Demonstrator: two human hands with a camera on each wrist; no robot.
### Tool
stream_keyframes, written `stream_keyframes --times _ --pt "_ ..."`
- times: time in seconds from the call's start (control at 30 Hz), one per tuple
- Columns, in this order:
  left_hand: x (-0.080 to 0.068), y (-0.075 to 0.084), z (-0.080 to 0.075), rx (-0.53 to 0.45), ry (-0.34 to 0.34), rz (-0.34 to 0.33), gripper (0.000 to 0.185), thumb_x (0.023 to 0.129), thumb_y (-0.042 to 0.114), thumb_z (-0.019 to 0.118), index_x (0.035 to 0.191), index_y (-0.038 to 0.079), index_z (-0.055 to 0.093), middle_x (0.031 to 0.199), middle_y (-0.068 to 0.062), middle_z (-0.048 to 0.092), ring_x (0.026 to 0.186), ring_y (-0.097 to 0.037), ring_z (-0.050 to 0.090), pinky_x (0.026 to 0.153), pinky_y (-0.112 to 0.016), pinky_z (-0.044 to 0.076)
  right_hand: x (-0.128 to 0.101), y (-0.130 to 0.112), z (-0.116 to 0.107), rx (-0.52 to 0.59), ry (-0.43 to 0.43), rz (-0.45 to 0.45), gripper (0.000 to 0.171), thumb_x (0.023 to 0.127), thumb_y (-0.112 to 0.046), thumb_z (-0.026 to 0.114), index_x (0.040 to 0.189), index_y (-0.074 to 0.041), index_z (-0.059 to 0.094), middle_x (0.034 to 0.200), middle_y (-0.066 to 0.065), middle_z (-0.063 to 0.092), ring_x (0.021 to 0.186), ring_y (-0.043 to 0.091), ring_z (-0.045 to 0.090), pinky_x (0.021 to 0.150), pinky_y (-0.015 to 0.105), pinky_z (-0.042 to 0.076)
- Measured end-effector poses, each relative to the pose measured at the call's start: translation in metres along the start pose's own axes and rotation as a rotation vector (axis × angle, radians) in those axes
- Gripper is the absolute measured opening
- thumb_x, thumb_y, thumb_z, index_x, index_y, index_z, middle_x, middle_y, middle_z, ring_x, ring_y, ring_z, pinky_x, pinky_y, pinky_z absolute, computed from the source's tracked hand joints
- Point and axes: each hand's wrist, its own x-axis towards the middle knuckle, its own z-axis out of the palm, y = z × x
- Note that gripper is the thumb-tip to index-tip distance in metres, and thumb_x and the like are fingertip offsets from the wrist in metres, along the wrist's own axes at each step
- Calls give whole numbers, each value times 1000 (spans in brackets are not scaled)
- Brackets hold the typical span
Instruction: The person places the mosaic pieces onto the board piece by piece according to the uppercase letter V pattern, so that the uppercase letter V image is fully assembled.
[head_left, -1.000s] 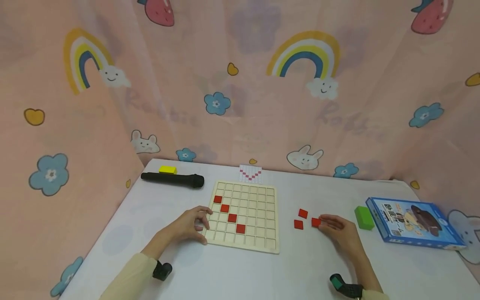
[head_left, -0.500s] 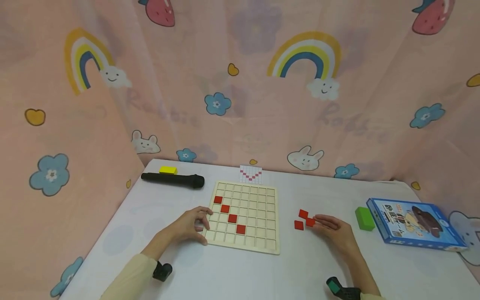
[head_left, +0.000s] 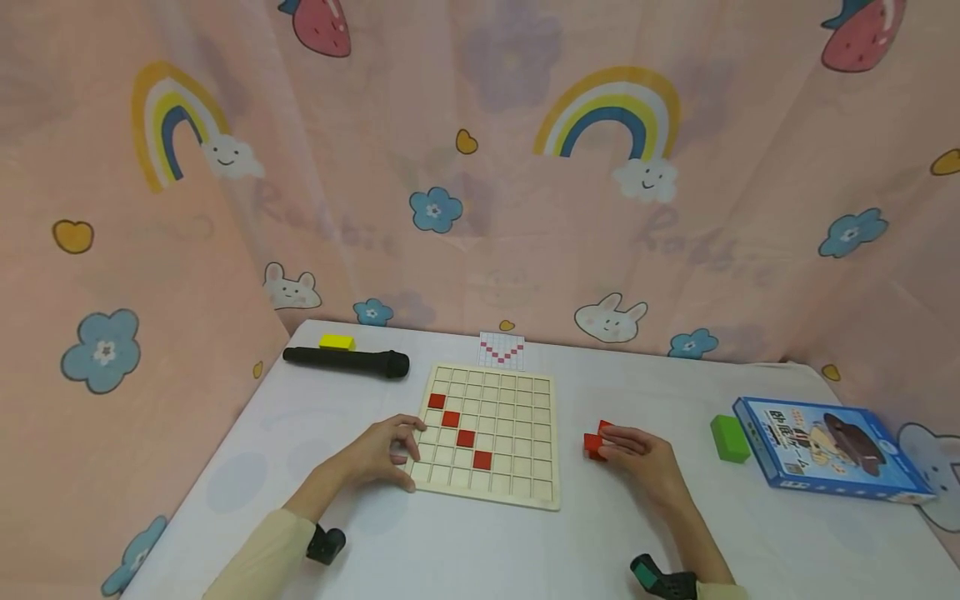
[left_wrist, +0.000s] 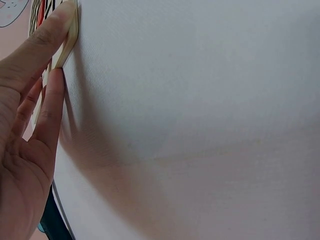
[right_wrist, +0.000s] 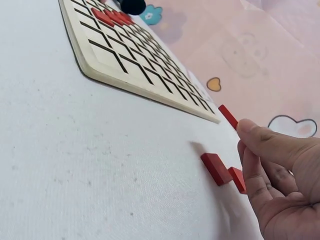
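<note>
Left hand: the left hand [head_left: 378,452] rests on the bench [head_left: 480,542] at the near left corner of the wooden grid board [head_left: 491,433]; the left wrist view shows its thumb [left_wrist: 52,30] and a finger pressed against the board's edge, a light grip holding the board in place.
Right hand: the right hand [head_left: 637,457] lies right of the board; its grip is a pinch on one red square tile [right_wrist: 228,117], lifted clear of the bench in the right wrist view.
Loose tiles: two more red tiles [right_wrist: 216,168] lie flat on the bench just under that hand, touching each other.
Board: four red tiles [head_left: 466,437] sit in its cells in a diagonal line running down to the right.
Beyond the board: a pattern card [head_left: 501,350] with a red V, a black marker [head_left: 347,362] and a yellow block [head_left: 337,342].
Right side: a green block [head_left: 729,438] just beside a blue box [head_left: 825,448].
</note>
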Motion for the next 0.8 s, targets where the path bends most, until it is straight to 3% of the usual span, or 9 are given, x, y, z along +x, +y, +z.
stream_keyframes --times 0.17,0.33,0.8 --pt "0 1 0 2 3 -9 32 61 9 90 80 15 64 137 -3 47 124 -29 45 86 -23 53 2 -6 15 29 -24 -21 43 86 -13 72 125 2 59 122 18 63 105 14 64 84 17 51" --pt "-1 2 0 -4 5 -1 32 61 9 90 79 15 64 137 -3 47 125 -29 44 86 -24 53 4 -12 31 19 -39 -48 39 86 -9 71 122 2 61 119 18 64 109 23 63 84 19 52" --pt "-1 3 0 -10 0 -10 31 62 9 90 79 15 64 137 -4 47 125 -29 43 86 -24 53 6 -27 78 71 -52 -59 35 81 -12 77 113 -2 67 108 12 69 100 23 66 85 24 54"
